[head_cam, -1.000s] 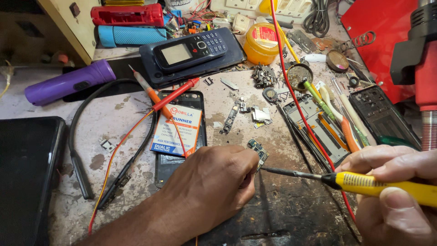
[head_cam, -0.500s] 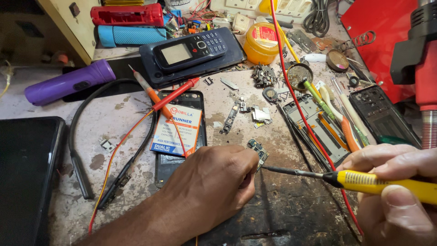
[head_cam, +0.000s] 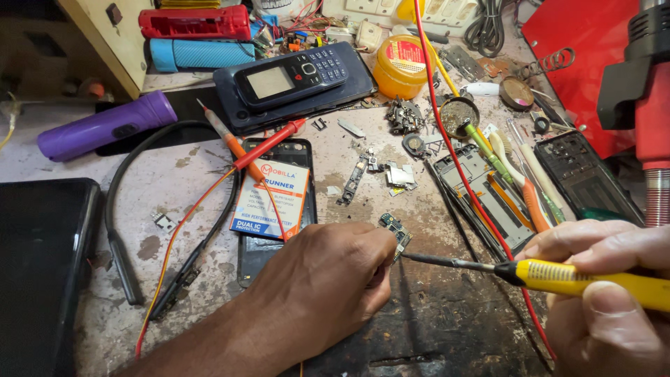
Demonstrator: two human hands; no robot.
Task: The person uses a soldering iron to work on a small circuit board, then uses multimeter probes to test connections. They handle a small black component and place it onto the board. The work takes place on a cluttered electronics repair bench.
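Little has moved since the earlier frames: both hands hold the same positions, and the tool tip remains at the same spot on the bench.

Nearest the camera, the left hand (head_cam: 324,283) rests knuckles-up on the dark, scorched part of the workbench (head_cam: 447,328). Its fingers are curled closed around a small circuit board (head_cam: 396,228), of which only the upper end shows past the fingertips.

The right hand (head_cam: 607,293) enters from the lower right edge. Its thumb and fingers are clamped tight on the yellow-handled screwdriver (head_cam: 586,279). The metal shaft runs left, and its tip meets the small circuit board just beside the left fingertips.

Next outward, a phone back shell (head_cam: 276,202) lies face-up, touching the left hand at its near end. A battery with a white and blue label (head_cam: 269,202) sits in the shell. A red probe (head_cam: 269,143) and an orange probe lie across it. A black cable (head_cam: 118,230) curves to the left, near a dark flat device (head_cam: 42,272) at the left edge.

To the right, a stripped phone frame (head_cam: 481,195) lies beneath a red wire (head_cam: 453,153), with tweezers and small drivers beside it.

Farther back stand a purple torch (head_cam: 105,126), a keypad phone (head_cam: 289,77) resting on a dark case, and a yellow tin (head_cam: 401,66). A blue cylinder (head_cam: 202,52) and a red case (head_cam: 195,21) lie at the far edge.
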